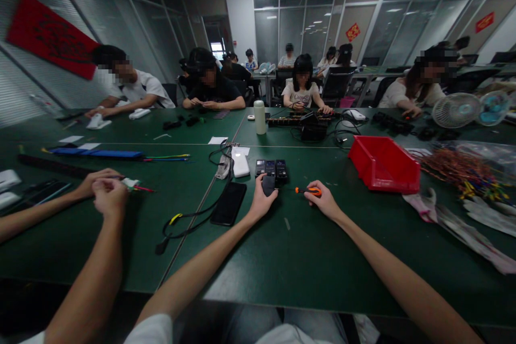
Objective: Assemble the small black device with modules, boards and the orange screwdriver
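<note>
My left hand [262, 200] is closed around a small black box-shaped device [269, 185], holding it just above the green table. In my right hand [324, 201] is an orange-and-black screwdriver [309, 191], its thin shaft pointing left toward the device. Whether the tip touches the device is too small to tell. Right behind my left hand stand several black boxes [271, 167] with pale labels, side by side. A black smartphone [229, 203] lies to the left of my left forearm, next to a black cable [189, 219] with a yellow tie.
A red plastic bin [382, 165] stands to the right, near gloves [455, 228] and a heap of copper-coloured wires [459, 169]. A white device [241, 162] and a pale green bottle [260, 117] are farther back. At left, a co-worker's hands [108, 191] handle wires. Other people sit across the table.
</note>
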